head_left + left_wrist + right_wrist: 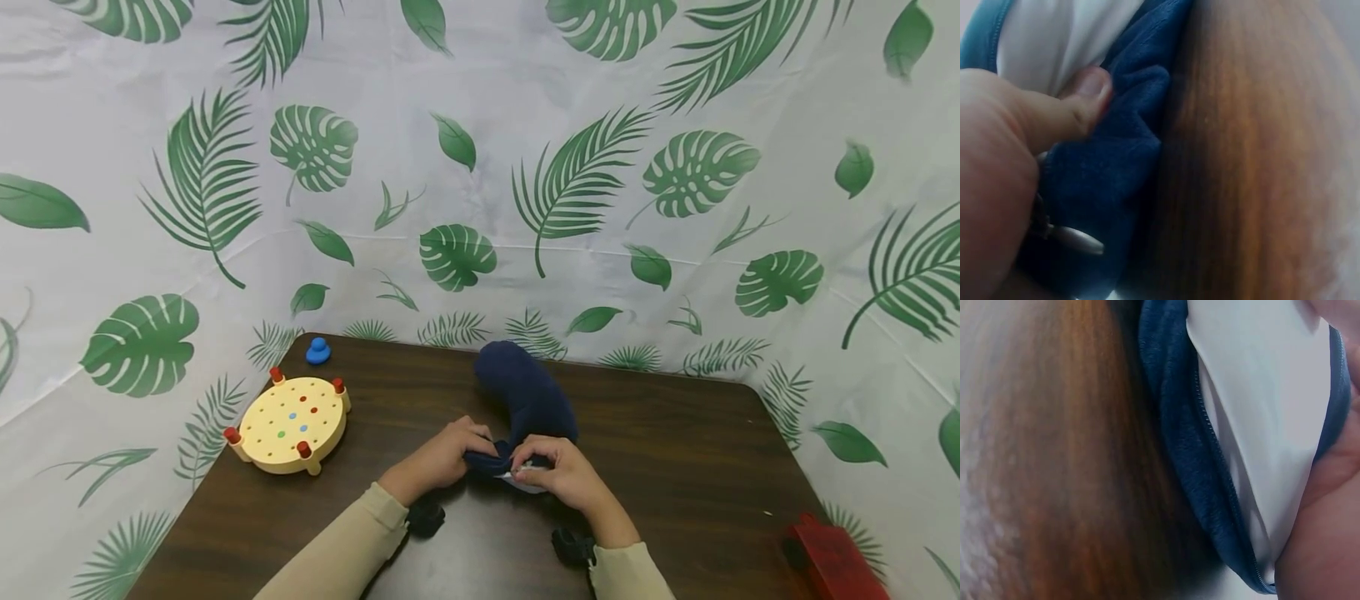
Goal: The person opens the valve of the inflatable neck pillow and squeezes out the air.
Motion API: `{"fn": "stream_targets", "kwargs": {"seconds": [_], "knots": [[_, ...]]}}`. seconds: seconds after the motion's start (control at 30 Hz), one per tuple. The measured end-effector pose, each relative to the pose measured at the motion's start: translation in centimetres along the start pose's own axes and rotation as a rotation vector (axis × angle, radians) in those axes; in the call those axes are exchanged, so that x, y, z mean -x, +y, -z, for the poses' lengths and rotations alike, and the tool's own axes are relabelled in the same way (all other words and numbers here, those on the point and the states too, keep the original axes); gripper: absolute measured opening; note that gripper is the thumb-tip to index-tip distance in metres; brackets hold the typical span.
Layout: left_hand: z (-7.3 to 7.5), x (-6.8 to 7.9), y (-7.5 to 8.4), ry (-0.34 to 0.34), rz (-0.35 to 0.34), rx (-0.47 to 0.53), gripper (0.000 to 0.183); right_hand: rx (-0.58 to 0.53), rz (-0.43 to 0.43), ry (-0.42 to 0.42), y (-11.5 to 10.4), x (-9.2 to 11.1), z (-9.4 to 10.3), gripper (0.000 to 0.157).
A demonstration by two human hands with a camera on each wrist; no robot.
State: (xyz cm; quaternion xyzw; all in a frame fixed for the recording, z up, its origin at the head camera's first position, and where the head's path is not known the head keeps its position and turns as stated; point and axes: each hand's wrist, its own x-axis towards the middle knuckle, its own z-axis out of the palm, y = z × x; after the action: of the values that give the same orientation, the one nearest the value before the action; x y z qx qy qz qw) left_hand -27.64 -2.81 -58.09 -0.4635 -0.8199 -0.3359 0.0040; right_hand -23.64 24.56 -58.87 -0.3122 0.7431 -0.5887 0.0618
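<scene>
A navy plush pillow, curved like a neck pillow, lies on the table with its near end between both hands. Its zipper is undone along that end, baring a white inner lining. My left hand grips the navy cover on the left side; its thumb presses where blue meets white. Below that thumb hangs a metal zipper pull. On the other side my right hand pinches the pillow's opened end by the white lining. Its fingertips are largely hidden in the right wrist view.
A round yellow pegboard with red pegs stands at the table's left edge. Behind it sits a small blue knobbed piece. A red object lies at the near right corner. Leaf-printed cloth hangs around the dark wooden table.
</scene>
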Motion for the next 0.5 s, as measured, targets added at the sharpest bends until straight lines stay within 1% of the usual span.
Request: {"fn": "stream_targets", "kwargs": {"seconds": [0.17,0.3,0.4,0.5], "knots": [[-0.1,-0.1,0.0,-0.014,-0.061,-0.065,0.055,-0.028,-0.008,-0.029,-0.1,0.0,-0.1,0.008],[0.2,-0.2,0.4,-0.027,-0.090,-0.106,0.062,-0.028,-0.028,-0.055,-0.2,0.1,-0.1,0.007],[0.4,-0.2,0.9,-0.043,-0.085,-0.148,0.069,-0.021,-0.072,-0.074,-0.4,0.1,-0.1,0.006],[0.5,-0.1,1.1,-0.036,-0.064,-0.216,0.067,-0.015,-0.102,-0.095,-0.6,0.1,-0.1,0.004]]}}
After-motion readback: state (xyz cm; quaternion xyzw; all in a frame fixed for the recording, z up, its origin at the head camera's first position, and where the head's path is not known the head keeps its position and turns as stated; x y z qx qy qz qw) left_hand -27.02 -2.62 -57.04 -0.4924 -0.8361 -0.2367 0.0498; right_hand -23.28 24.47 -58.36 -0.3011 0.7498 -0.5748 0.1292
